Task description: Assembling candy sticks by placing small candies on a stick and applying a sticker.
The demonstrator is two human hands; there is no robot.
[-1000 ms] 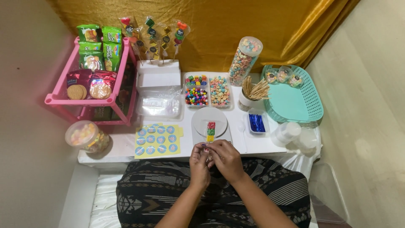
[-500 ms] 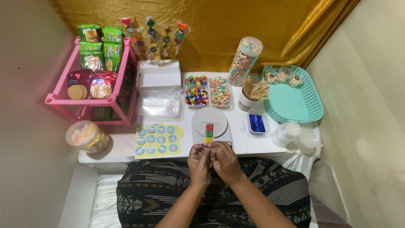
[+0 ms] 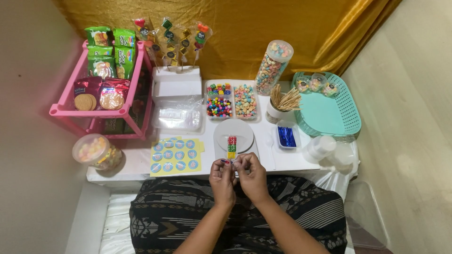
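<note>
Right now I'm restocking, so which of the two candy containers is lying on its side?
The round tub at the table's left corner, below the pink rack, lies tipped over; the tall cylinder jar by the gold curtain stands upright.

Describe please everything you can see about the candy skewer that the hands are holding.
The candy skewer is a thin stick carrying a short column of soft-looking cubes: red on top, green in the middle, yellow below. It points away from the person, over the round white plate. Its near end sits between the fingertips of the left hand and the right hand, at the table's front edge. The stick itself is too thin to see clearly.
</note>
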